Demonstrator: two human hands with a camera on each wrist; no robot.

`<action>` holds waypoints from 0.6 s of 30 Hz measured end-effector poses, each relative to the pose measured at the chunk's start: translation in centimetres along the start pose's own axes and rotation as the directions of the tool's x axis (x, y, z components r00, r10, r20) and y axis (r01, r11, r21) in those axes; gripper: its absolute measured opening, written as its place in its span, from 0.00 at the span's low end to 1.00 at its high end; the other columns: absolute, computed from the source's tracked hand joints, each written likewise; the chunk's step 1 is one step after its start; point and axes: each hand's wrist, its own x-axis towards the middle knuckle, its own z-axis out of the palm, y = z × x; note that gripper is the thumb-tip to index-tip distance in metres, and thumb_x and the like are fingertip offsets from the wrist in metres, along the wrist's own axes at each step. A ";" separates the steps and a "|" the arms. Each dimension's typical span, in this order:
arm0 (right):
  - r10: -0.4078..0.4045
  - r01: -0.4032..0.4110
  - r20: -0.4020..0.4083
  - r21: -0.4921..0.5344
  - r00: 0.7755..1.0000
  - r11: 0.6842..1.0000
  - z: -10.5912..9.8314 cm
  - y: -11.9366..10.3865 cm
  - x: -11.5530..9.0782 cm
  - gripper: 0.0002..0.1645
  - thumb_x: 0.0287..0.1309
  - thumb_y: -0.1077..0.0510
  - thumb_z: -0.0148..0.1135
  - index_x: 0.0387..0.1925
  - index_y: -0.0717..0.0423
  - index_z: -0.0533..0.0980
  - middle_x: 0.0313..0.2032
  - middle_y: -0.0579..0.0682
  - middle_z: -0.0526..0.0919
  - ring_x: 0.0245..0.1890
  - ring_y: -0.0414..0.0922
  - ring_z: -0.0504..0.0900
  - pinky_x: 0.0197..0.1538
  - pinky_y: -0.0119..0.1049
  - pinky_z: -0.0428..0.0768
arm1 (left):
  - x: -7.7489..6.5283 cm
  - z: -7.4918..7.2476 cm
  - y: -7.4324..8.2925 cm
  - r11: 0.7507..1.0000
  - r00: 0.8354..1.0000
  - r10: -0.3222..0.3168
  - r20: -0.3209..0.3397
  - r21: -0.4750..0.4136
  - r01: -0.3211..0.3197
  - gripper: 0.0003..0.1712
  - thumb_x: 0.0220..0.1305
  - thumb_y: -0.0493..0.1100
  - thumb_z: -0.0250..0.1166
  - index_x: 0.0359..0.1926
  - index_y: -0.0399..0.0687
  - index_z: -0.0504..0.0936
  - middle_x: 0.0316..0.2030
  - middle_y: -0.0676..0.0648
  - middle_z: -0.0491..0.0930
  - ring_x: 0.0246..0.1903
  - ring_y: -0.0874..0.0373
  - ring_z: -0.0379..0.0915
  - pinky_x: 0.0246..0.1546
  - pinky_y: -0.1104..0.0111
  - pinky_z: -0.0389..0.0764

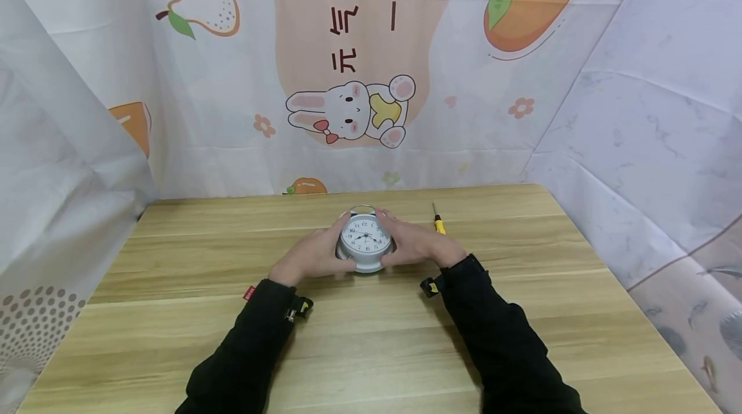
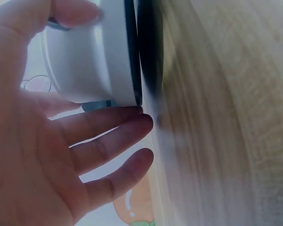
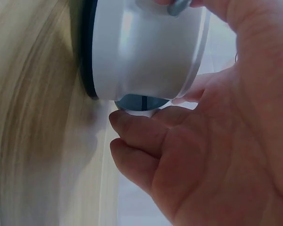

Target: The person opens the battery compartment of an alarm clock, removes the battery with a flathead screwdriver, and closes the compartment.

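Note:
A white round alarm clock point(image 1: 366, 240) with a wire handle on top sits near the far side of the table, its dial facing up toward the head camera. My left hand point(image 1: 315, 254) grips its left side, thumb at the lower edge and fingers at the top. On the other side my right hand point(image 1: 413, 243) holds it the same way. In the left wrist view the clock's pale casing point(image 2: 85, 56) stands close over the wood, above a dark shadow. The right wrist view shows the casing point(image 3: 146, 52) with a small grey metal part beside the thumb.
A screwdriver point(image 1: 439, 225) with a yellow and black handle lies just behind my right wrist. The wooden table point(image 1: 371, 349) ends at a printed curtain point(image 1: 220, 118) at the back, with more cloth hanging along both sides.

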 end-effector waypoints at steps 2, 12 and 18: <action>-0.002 0.003 -0.002 0.006 1.000 1.000 0.0 0.0 -0.1 0.65 0.56 0.49 0.67 0.80 0.60 0.36 0.80 0.58 0.37 0.78 0.50 0.43 0.75 0.46 0.54 | -0.1 0.0 0.0 1.000 1.000 0.000 -0.012 0.001 0.000 0.62 0.54 0.58 0.72 0.81 0.47 0.48 0.64 0.40 0.74 0.52 0.55 0.74 0.57 0.57 0.75; -0.007 0.007 0.003 0.047 1.000 0.999 -0.1 0.2 -0.2 0.60 0.59 0.47 0.62 0.81 0.55 0.38 0.80 0.55 0.38 0.78 0.49 0.43 0.74 0.47 0.55 | -0.2 -0.3 -0.3 0.998 0.996 0.060 -0.072 -0.024 -0.062 0.51 0.56 0.55 0.68 0.78 0.48 0.60 0.64 0.42 0.74 0.54 0.55 0.73 0.58 0.58 0.74; 0.012 -0.012 -0.008 0.029 1.000 1.000 -0.2 0.5 -0.3 0.60 0.60 0.43 0.61 0.81 0.55 0.38 0.80 0.55 0.40 0.78 0.48 0.44 0.74 0.47 0.54 | -0.2 -0.5 -0.3 0.995 0.992 0.092 -0.085 -0.029 -0.095 0.46 0.60 0.55 0.66 0.77 0.50 0.62 0.68 0.39 0.69 0.62 0.50 0.69 0.62 0.54 0.72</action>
